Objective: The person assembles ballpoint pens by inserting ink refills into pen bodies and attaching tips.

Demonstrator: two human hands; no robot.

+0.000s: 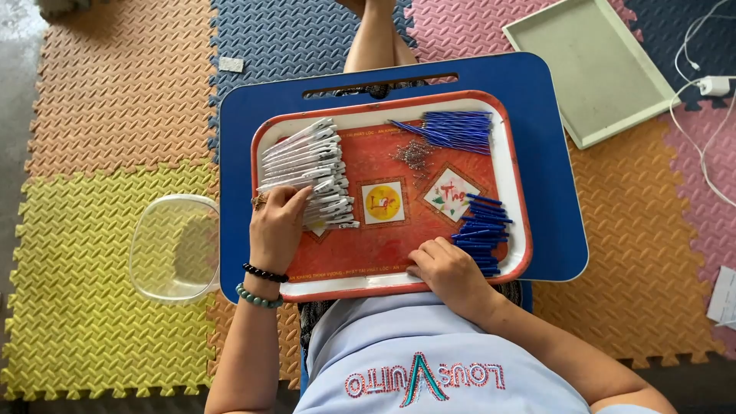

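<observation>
Right now your left hand [277,230] rests on the red tray [383,257], at its left side, w/ fingers [295,201] spread a little and laid flat on the lower end of the stack of white pen barrels [310,169]. It's pressing on them, not clamped round any 1 (thumb side is hidden, so can't tell if a barrel is pinched underneath). 2 bead bracelets [262,284], 1 black and 1 green, sit on that wrist, just off the tray's bottom-left corner.

Your right hand [452,272] lies on the tray's bottom edge, right of centre. Fingers [433,251] are curled loosely together, tips touching the tray floor just beside the lower pile of short blue pen parts [481,230]; nothing visibly gripped.

Elsewhere on the tray: a bundle of long blue refills [452,130] at the top right, and a small heap of tiny metal springs [414,153] just left of them, top centre.

Under the tray is a blue lap desk [548,153], sticking out on all sides. Left of the tray, off the desk, a clear plastic tub [175,247] sits on the foam floor mats [100,115]. Up and right of the tray, a pale green tray [598,65] lies on the mats, well apart, w/ a white charger and cable [713,86] beyond it.
</observation>
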